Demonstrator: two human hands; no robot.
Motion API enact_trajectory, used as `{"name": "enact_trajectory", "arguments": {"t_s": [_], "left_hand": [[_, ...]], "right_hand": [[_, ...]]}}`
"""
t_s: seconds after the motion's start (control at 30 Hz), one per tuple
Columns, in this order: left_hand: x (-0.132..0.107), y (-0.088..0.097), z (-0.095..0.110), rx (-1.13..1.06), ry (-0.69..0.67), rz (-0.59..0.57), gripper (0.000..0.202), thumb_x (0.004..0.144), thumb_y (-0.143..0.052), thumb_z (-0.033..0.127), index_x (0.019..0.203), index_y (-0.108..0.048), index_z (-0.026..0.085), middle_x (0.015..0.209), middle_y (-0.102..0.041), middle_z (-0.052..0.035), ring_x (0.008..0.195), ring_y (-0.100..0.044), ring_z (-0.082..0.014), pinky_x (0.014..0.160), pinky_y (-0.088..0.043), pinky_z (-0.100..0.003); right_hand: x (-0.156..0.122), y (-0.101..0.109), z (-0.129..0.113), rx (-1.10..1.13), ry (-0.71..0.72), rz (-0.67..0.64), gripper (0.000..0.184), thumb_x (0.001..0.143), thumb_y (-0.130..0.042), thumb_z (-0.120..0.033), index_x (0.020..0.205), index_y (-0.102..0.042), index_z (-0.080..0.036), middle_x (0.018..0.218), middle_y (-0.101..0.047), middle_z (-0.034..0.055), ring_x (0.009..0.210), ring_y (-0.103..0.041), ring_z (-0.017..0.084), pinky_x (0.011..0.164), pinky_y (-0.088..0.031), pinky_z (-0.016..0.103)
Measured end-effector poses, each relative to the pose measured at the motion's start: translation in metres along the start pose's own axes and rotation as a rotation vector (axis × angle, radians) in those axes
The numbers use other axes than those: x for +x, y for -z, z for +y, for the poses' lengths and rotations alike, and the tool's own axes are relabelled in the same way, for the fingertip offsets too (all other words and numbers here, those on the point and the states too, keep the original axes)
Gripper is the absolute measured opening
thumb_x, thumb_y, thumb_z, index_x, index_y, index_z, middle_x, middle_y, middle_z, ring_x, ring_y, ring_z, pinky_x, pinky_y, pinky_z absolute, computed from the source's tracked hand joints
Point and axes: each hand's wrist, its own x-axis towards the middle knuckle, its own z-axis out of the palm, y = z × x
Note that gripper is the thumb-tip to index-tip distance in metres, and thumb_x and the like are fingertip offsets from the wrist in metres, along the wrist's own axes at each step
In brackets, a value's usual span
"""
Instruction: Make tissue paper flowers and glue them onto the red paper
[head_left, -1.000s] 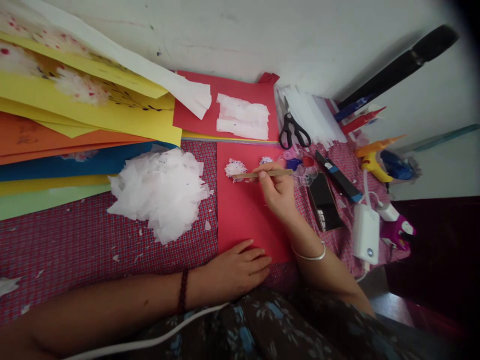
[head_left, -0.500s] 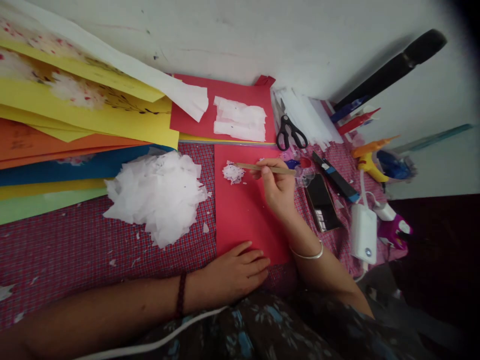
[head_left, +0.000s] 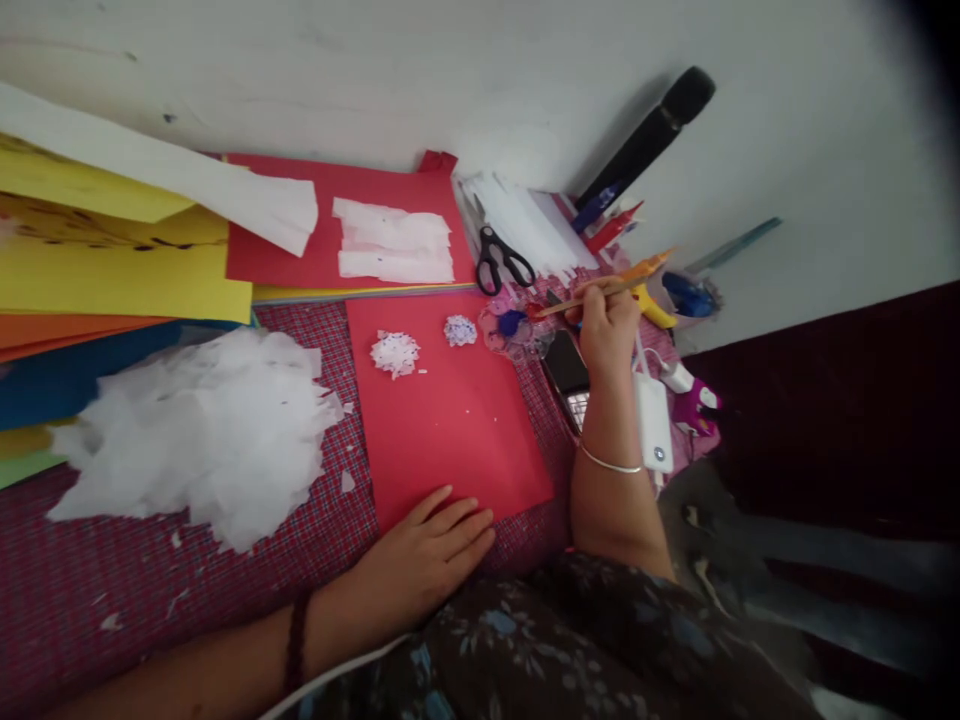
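My right hand (head_left: 609,325) pinches a thin tan wooden stick (head_left: 577,300). The stick's left end is at a clear plastic palette (head_left: 517,335) with blue and red paint; contact cannot be made out. Fingers spread, my left hand (head_left: 420,550) lies flat over the near edge of a red paper sheet (head_left: 450,430). On that sheet sit two small clusters: a white, speckled paper cluster (head_left: 395,354) and a smaller, more bluish speckled cluster (head_left: 460,331). Left of the sheet is a big heap of torn white tissue paper (head_left: 225,430).
Behind the sheet lie black-handled scissors (head_left: 504,265), white paper strips (head_left: 394,243) and glue sticks (head_left: 536,225). A phone (head_left: 568,370), a white power bank (head_left: 652,420) and a yellow glue gun (head_left: 651,300) are at the right. Coloured sheets (head_left: 112,285) are stacked at the left.
My right hand has moved the stick from the white cluster across to the palette. The bluish cluster it covered now shows. My view has turned right; my left hand stays on the sheet.
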Motion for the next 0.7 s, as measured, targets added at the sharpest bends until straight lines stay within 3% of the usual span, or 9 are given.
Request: {"name": "enact_trajectory", "arguments": {"t_s": [0.1, 0.3, 0.53, 0.7], "left_hand": [[0.000, 0.000, -0.001, 0.014, -0.009, -0.005, 0.032, 0.103, -0.042, 0.024, 0.130, -0.059, 0.017, 0.135, -0.061, -0.0070, 0.127, -0.051, -0.0202, 0.115, -0.028, -0.042], [0.000, 0.000, 0.000, 0.008, 0.000, 0.038, 0.031, 0.104, -0.039, 0.024, 0.126, -0.061, 0.018, 0.133, -0.063, -0.0054, 0.126, -0.051, -0.0197, 0.116, -0.027, -0.042], [0.001, 0.002, -0.001, 0.015, -0.004, 0.023, 0.030, 0.104, -0.041, 0.025, 0.125, -0.061, 0.018, 0.134, -0.063, -0.0057, 0.126, -0.051, -0.0202, 0.115, -0.028, -0.041], [0.001, 0.004, -0.001, 0.031, -0.011, 0.012, 0.030, 0.103, -0.043, 0.024, 0.126, -0.061, 0.018, 0.135, -0.062, -0.0068, 0.126, -0.051, -0.0203, 0.115, -0.028, -0.041]], "right_hand": [[0.001, -0.001, 0.014, -0.023, -0.043, -0.028, 0.021, 0.093, -0.053, -0.033, 0.076, -0.058, -0.021, 0.055, -0.056, -0.0049, 0.047, -0.053, 0.011, 0.050, -0.040, 0.026], [-0.004, -0.011, 0.013, 0.002, -0.010, -0.027, 0.023, 0.094, -0.052, -0.036, 0.078, -0.058, -0.021, 0.056, -0.056, -0.0045, 0.050, -0.056, 0.012, 0.054, -0.042, 0.028], [0.002, -0.002, 0.027, -0.069, -0.001, 0.084, 0.023, 0.096, -0.048, -0.036, 0.082, -0.057, -0.021, 0.059, -0.056, -0.0037, 0.054, -0.056, 0.013, 0.057, -0.044, 0.027], [0.004, -0.004, 0.035, -0.084, 0.003, 0.074, 0.026, 0.095, -0.050, -0.040, 0.079, -0.057, -0.021, 0.058, -0.057, -0.0032, 0.054, -0.057, 0.014, 0.057, -0.045, 0.029]]}}
